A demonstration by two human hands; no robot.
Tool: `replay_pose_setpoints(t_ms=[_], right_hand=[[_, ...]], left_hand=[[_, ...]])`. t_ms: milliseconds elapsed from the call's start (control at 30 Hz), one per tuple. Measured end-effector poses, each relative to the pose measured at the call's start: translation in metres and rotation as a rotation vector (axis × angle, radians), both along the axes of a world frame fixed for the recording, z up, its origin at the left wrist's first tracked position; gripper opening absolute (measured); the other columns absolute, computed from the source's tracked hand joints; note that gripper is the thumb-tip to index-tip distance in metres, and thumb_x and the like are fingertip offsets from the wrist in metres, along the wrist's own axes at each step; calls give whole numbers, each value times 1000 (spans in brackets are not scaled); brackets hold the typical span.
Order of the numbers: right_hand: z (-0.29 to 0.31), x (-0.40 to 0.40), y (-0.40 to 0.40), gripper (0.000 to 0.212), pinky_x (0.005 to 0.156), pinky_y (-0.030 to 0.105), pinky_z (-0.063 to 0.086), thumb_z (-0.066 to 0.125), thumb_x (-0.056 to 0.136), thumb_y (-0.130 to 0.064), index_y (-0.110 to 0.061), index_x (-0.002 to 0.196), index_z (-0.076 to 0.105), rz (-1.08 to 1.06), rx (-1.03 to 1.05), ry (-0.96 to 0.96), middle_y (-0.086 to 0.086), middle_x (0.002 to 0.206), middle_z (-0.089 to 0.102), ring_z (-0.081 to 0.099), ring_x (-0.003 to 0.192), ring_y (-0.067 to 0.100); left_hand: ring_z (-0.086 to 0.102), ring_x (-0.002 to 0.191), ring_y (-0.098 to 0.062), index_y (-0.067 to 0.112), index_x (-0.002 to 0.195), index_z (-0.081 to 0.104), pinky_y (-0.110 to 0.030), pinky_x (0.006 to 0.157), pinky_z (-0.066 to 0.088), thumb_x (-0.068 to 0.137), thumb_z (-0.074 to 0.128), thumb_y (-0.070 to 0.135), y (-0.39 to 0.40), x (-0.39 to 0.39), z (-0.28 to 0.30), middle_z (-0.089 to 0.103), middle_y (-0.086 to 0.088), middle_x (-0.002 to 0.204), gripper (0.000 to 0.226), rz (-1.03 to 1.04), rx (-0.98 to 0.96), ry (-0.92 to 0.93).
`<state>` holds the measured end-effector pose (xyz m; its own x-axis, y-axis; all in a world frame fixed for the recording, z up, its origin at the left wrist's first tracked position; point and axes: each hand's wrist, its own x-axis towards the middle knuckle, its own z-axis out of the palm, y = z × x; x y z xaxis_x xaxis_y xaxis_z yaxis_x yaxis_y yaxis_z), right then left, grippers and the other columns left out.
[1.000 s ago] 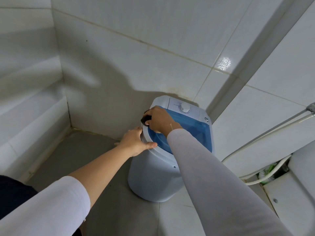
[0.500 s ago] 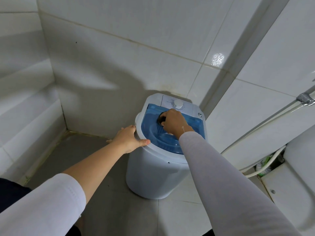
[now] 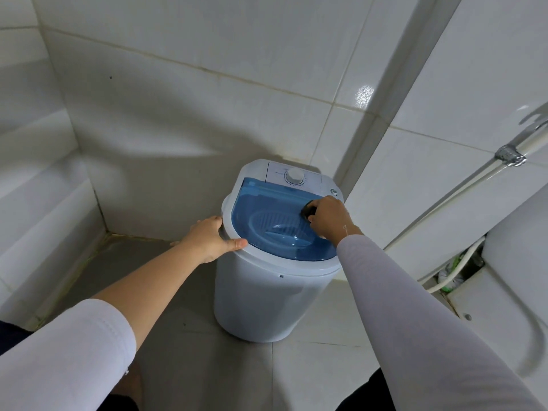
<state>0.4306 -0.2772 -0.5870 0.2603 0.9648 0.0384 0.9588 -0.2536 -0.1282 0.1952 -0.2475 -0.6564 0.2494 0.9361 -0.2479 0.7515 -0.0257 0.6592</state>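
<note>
The right hand (image 3: 329,219) has slid to the right edge of the lid (image 3: 267,223), its fingers curled round a dark pad (image 3: 308,211). The left hand (image 3: 207,238) grips the rim of the washer (image 3: 267,301). A ribbed tub (image 3: 275,221) shows through the lid.

One washing machine (image 3: 267,301), one blue lid (image 3: 261,229), one dial (image 3: 295,176), one dark object (image 3: 308,211), two hands (image 3: 207,237) (image 3: 330,219)

The right hand (image 3: 329,221) covers most of a small dark object (image 3: 308,210), leaving its kind unclear. Markings round the dial (image 3: 295,175) of the washing machine (image 3: 267,298) are too small to read. The right edge cuts off a white fixture (image 3: 504,292).
</note>
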Motion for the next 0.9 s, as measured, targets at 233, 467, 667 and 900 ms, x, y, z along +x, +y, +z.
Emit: replay_pose_setpoints(t_ms=[233,467,667,900], right_hand=[[-2,25,-20,30,98,35,49,51,91,-11,-15,116,66,-79,15,45,12,120,64,59,107,30],[5,42,-34,27,83,33,51,51,90,-15,-7,109,69,-181,-26,33,14,110,68,62,97,30],[37,3,-13,29,93,35,49,52,91,-16,-6,116,64,-18,25,-69,15,116,63,60,105,31],[32,-96,22,32,98,36,45,51,91,-14,-9,121,62,312,15,20,15,122,61,56,112,30]], left_hand=[[50,125,-26,18,139,45,-42,105,42,79,70,47,-7,0,8,53,-2,139,71,-32,15,-94],[45,130,-29,25,136,45,-57,106,36,68,67,66,-6,-3,4,52,0,140,82,-3,5,-77],[35,139,-32,26,136,44,-67,107,25,69,61,72,-14,-2,-1,48,0,143,84,49,34,-45],[11,149,-26,27,143,34,-75,106,10,63,67,73,-23,1,1,33,5,153,98,35,62,20]])
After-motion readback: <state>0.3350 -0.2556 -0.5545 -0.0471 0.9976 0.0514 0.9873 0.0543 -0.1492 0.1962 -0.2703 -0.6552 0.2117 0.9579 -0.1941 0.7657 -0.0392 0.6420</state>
